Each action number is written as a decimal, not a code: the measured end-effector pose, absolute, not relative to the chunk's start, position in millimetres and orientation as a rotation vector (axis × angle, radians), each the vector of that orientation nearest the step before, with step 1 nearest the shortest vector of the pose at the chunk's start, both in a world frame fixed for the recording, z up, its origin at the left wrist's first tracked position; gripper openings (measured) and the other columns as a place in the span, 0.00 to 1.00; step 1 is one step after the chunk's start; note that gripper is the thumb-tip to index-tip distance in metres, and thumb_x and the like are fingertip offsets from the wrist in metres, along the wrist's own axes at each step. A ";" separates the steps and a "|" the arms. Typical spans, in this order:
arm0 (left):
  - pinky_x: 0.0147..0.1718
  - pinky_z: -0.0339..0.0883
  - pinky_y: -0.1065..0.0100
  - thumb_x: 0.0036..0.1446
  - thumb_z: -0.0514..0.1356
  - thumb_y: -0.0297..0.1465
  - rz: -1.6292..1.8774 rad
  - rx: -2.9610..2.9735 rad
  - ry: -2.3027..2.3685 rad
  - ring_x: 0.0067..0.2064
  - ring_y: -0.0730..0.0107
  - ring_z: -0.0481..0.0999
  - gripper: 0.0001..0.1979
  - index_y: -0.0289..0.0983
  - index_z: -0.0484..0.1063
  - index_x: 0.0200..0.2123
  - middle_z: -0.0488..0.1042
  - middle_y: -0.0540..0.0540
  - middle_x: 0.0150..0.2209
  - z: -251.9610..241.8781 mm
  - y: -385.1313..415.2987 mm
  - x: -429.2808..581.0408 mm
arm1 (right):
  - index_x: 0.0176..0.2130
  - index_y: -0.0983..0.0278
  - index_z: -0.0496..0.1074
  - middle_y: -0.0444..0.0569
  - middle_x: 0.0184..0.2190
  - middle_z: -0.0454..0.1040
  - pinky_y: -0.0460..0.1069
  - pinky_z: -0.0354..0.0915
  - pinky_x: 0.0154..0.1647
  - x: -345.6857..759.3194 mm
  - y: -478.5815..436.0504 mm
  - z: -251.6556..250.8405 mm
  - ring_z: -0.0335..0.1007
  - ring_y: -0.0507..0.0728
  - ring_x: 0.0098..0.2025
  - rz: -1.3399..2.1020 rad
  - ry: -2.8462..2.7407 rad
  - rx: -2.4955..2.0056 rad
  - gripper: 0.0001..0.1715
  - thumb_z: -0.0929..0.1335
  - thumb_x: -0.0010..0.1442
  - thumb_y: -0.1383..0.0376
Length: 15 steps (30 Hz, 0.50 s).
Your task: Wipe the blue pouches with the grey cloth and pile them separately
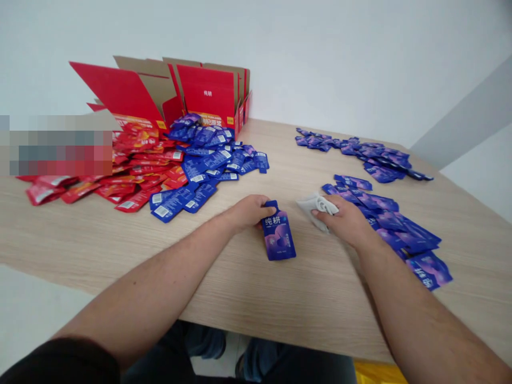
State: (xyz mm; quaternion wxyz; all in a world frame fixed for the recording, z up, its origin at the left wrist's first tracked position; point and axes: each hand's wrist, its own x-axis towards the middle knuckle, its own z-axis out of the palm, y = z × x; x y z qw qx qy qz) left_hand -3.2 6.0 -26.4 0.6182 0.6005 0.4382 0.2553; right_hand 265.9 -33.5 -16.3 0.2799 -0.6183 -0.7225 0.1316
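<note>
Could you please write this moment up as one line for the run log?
left hand: holds blue sachet | right hand: holds white cloth | nearby: blue sachet pile; red sachets; open red carton

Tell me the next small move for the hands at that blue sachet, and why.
Probably wipe the blue sachet with the white cloth held in the right hand. The left hand already pins the sachet's top end to the wooden table, and the cloth lies close beside it.
</note>
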 end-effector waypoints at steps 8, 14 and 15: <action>0.20 0.59 0.73 0.57 0.65 0.32 0.550 1.497 1.067 0.20 0.76 0.67 0.10 0.35 0.73 0.24 0.71 0.52 0.20 -23.1 8.2 -1.5 | 0.41 0.61 0.78 0.50 0.36 0.77 0.53 0.67 0.41 222.0 -43.8 26.3 0.72 0.59 0.39 0.253 -2.258 -1.230 0.08 0.71 0.61 0.62; 0.20 0.60 0.72 0.55 0.60 0.23 0.604 1.304 1.068 0.19 0.75 0.66 0.11 0.35 0.71 0.21 0.71 0.51 0.19 -25.5 10.6 3.1 | 0.46 0.64 0.78 0.53 0.38 0.76 0.55 0.68 0.44 188.3 -48.2 8.4 0.72 0.62 0.42 0.133 -2.373 -1.116 0.17 0.69 0.56 0.72; 0.20 0.59 0.72 0.55 0.60 0.23 0.635 1.267 1.071 0.19 0.76 0.66 0.12 0.36 0.70 0.20 0.69 0.52 0.18 -26.1 11.2 3.3 | 0.47 0.64 0.78 0.54 0.39 0.76 0.55 0.69 0.45 185.4 -49.5 2.2 0.72 0.62 0.43 0.128 -2.363 -1.124 0.18 0.69 0.55 0.73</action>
